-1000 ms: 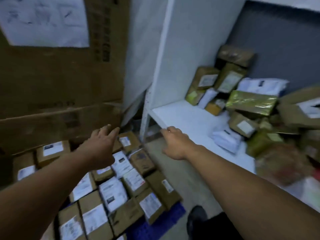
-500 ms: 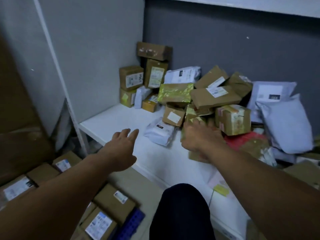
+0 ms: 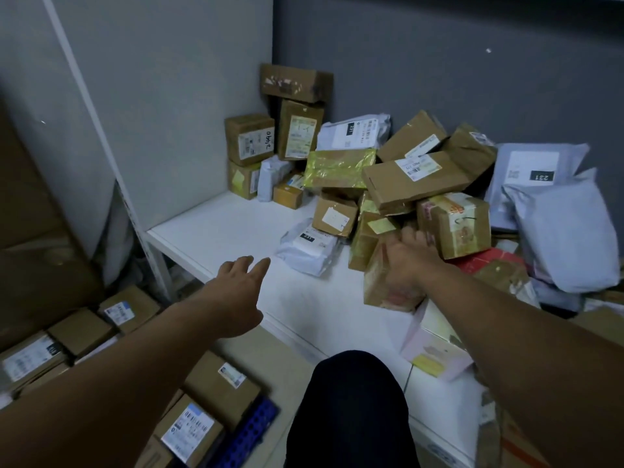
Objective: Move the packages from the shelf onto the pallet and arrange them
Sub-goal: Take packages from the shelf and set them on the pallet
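Head camera, as I watch from afar: the pick-up step is in hand. The left hand [image 3: 236, 292] hovers over the white shelf [image 3: 216, 231], fingers spread and holding nothing. The right hand [image 3: 410, 265] lies on a taped brown box [image 3: 378, 292] at the front of the heap of packages [image 3: 412, 177] at 1 o'clock. Whether its fingers are clamped on the box I cannot tell. Next, I judge, comes a firm grip, then a swing to the blue pallet [image 3: 251, 430] at 7 o'clock.

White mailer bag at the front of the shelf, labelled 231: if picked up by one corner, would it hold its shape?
Probably not. The white mailer bag looks like thin, wrinkled plastic slumped on the shelf, so it would likely flop. Its smooth film may be slippery. Lying flat, it seems unlikely to roll.
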